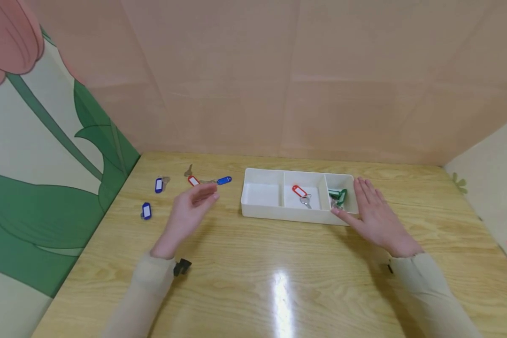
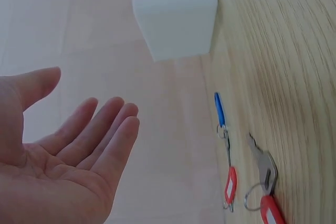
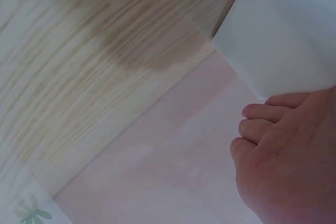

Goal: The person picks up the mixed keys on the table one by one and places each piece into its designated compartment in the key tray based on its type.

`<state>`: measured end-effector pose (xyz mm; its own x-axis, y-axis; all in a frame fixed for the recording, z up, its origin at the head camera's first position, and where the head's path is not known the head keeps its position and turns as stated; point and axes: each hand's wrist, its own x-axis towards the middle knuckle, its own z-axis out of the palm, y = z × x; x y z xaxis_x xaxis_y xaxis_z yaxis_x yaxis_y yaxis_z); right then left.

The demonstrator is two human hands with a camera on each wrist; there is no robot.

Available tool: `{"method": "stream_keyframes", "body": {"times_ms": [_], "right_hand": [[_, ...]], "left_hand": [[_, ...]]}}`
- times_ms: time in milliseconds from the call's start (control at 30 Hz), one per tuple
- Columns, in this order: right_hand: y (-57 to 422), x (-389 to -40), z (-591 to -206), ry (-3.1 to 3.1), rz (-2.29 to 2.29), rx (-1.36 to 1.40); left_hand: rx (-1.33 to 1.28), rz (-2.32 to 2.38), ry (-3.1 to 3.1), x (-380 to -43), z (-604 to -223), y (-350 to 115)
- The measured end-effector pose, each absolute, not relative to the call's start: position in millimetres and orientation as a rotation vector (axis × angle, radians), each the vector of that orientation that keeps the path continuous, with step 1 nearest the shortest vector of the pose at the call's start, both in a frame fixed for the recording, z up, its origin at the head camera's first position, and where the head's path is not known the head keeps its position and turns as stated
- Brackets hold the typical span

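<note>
Left hand [image 1: 190,213] hovers empty, loose-fingered, center-left | right hand [image 1: 378,220], straight-fingered, touches white tray [image 1: 279,213], center-right | probably light, stiff; best gripped by ends

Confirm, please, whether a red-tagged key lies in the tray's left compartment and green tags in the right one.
Not left: the head view shows that red-tagged key in the tray's middle compartment; green tags lie in the right one.

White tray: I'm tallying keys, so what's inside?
Left compartment: white floor only. Middle compartment: red tag, silver key. Right compartment: green tags and something indistinct, partly blocked by the near wall and right hand; whatever lies under the tags is covered.
</note>
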<state>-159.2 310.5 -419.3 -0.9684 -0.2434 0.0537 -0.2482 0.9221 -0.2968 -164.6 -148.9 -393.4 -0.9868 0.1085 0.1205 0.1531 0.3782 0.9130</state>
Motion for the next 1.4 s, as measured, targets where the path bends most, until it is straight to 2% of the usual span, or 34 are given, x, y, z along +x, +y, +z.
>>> {"method": "stream_keyframes", "body": {"times_ms": [1033,1400], "right_hand": [[311.1,-158.4,-418.8,-3.071,0.476,0.4],[311.0,-159.1,-418.7,-3.065,0.471,0.412]], "left_hand": [[-0.143,-1.548,-2.607,-163.7,-404.0,-197.8],[-0.012,-1.46,-2.704,-160.7,-401.9,-212.9]]}}
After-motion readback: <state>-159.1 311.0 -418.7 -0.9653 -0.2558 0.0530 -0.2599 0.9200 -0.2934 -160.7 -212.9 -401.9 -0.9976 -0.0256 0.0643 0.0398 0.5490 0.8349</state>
